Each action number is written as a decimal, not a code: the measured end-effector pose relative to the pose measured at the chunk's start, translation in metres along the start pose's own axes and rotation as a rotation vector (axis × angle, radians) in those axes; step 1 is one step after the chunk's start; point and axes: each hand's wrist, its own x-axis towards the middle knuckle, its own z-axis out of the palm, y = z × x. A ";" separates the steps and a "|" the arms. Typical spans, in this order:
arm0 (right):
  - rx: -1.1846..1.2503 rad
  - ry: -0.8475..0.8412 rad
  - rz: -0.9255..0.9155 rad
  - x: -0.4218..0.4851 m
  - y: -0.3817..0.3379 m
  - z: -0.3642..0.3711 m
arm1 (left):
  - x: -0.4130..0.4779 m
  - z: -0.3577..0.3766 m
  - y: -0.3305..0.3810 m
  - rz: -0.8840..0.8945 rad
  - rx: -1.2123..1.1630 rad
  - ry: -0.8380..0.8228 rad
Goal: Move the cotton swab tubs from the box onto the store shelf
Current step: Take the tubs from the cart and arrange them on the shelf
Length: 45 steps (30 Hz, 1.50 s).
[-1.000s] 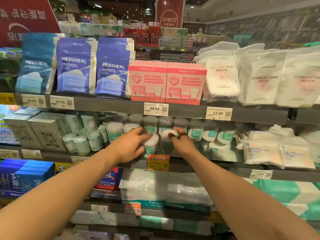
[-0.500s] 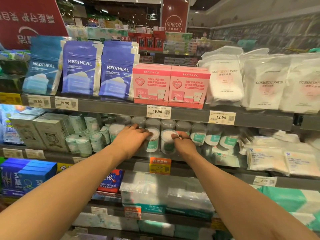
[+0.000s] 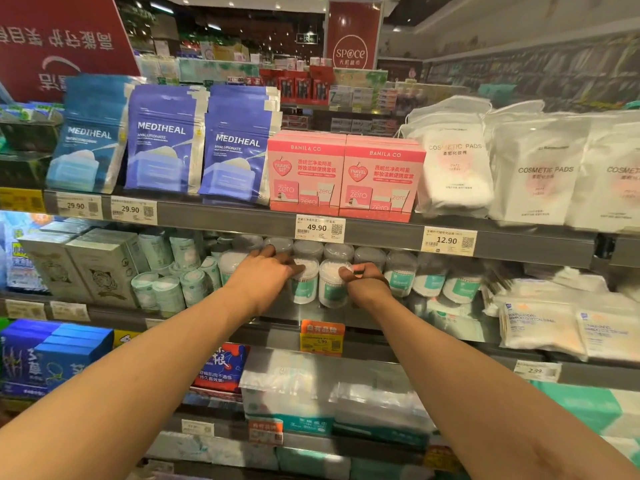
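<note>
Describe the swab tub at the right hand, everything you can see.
The tub is a clear plastic cylinder packed with white swabs, with a teal label low on its front. It stands upright at the front of the middle shelf, beside a neighbouring tub held by the left hand. The right hand pinches its upper right rim.

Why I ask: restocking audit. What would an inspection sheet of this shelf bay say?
Surface: grey metal store shelf, middle tier.
Job's things: two clear round plastic cotton swab tubs with teal labels, upright at the front, left tub beside right tub; similar tubs behind.
Clutter: nothing seen.
Grippers: left hand holds left tub; right hand thumb touches right tub, grip unclear.
Cables: nothing seen.
Surroundings: pink cardboard boxes, blue foil pouches and white cosmetic pad bags on the tier above.
</note>
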 end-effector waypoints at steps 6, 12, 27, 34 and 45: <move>-0.012 0.031 0.004 0.003 -0.002 0.006 | 0.001 -0.001 0.001 -0.023 0.037 -0.046; 0.024 0.105 -0.017 -0.008 0.004 0.006 | -0.003 -0.005 0.014 -0.113 -0.114 -0.006; -0.023 0.528 0.122 -0.141 0.081 -0.070 | -0.017 -0.034 0.157 0.115 -0.909 0.047; -0.107 0.649 0.369 -0.250 0.181 -0.108 | -0.073 -0.019 0.281 0.353 -1.078 -0.176; -0.010 0.876 0.763 -0.438 0.344 -0.177 | -0.182 -0.017 0.505 0.708 -0.989 -0.559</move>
